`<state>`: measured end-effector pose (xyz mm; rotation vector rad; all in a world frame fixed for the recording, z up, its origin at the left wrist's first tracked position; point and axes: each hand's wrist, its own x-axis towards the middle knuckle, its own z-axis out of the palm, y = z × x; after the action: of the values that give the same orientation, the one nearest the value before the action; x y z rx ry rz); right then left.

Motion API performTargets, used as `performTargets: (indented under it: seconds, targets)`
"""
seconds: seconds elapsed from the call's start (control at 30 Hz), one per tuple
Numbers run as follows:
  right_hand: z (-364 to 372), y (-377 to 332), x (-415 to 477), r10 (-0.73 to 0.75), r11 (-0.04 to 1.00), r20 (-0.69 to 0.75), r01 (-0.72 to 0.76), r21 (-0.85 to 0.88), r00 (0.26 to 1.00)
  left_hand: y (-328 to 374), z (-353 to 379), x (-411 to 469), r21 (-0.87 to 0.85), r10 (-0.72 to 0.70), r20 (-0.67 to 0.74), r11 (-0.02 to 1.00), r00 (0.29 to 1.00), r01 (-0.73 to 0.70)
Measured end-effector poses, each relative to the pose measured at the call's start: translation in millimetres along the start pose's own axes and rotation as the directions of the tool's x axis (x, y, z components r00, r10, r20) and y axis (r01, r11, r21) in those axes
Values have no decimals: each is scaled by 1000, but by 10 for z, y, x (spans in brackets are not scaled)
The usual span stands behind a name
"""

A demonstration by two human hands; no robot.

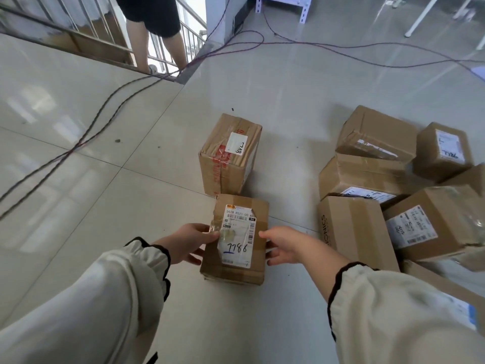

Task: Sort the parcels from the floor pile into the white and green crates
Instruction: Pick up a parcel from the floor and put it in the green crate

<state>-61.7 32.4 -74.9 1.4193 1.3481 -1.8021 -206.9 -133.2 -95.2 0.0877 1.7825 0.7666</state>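
Note:
A small cardboard parcel [258,261] with a white label marked 7786 lies on the floor tiles in front of me. My left hand [186,243] grips its left side, thumb on the label's edge. My right hand [284,244] holds its right side, fingers curled around the edge. Behind it stands a taller taped parcel [228,156] with red print. To the right lies the floor pile of several brown parcels [409,190]. No white or green crate is in view.
Dark cables [110,109] run across the tiled floor at left and along the back. Another person's legs [157,40] stand by a metal railing at the top left. White shelf legs [280,3] stand at the far back.

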Motion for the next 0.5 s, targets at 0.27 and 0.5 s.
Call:
performTargets:
  seconds: [0.27, 0.5]
  targets:
    - [157, -59, -457, -18, 980, -4, 19, 201, 1000, 163, -116, -716, -63, -23, 30, 998, 999, 25]
    - [147, -660, -2126, -1, 973, 19, -4, 230, 1000, 1008, -454, -2141, -60, -37, 94, 997, 995, 43]
